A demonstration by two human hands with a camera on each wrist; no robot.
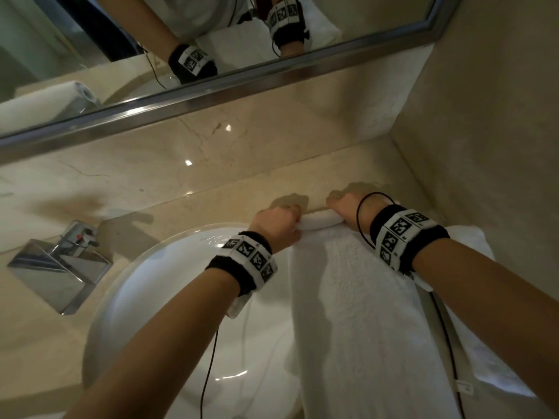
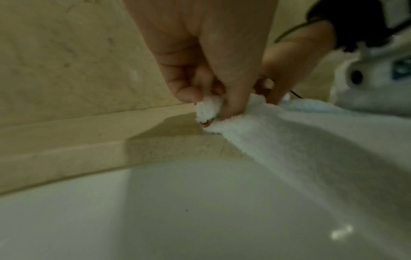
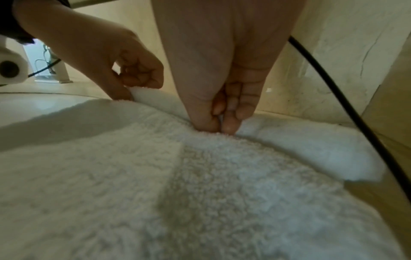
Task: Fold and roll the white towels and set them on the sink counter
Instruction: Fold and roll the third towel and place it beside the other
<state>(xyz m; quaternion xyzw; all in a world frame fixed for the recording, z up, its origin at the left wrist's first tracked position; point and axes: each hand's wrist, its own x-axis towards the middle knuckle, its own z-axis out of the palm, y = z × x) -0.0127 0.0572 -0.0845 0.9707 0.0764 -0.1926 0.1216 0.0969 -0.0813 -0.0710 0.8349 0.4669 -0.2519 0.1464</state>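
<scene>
Both hands pinch the rolled far edge of a white towel (image 1: 357, 297) at twelve o'clock: left hand (image 1: 276, 226), right hand (image 1: 348, 208). The towel drapes over the sink (image 1: 157, 297), beside the corner wall of the counter (image 1: 211, 204).

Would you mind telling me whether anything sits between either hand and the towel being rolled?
Nothing visible does. The left hand and right hand both already grip the rolled far end of the white towel, which lies over the basin edge and the counter. Only bare marble lies beyond the roll.
</scene>
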